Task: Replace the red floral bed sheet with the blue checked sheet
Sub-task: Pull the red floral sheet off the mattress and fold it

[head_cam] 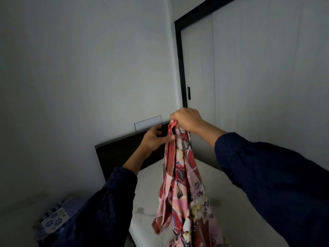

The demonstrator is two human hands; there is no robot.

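The red floral sheet point(183, 184) hangs bunched in a long drape above the bare white mattress point(231, 211). My right hand point(187, 120) is raised and shut on the sheet's top end. My left hand point(154, 138) is just left of it, fingertips pinching a fold of the same sheet a little lower. The blue checked sheet point(57, 218) lies folded at the lower left, beside the bed, partly hidden by my left sleeve.
A dark headboard point(121, 152) stands against the grey wall behind the mattress, with a white card point(147, 123) on top of it. A wardrobe with pale doors and a black frame point(179, 68) fills the right side.
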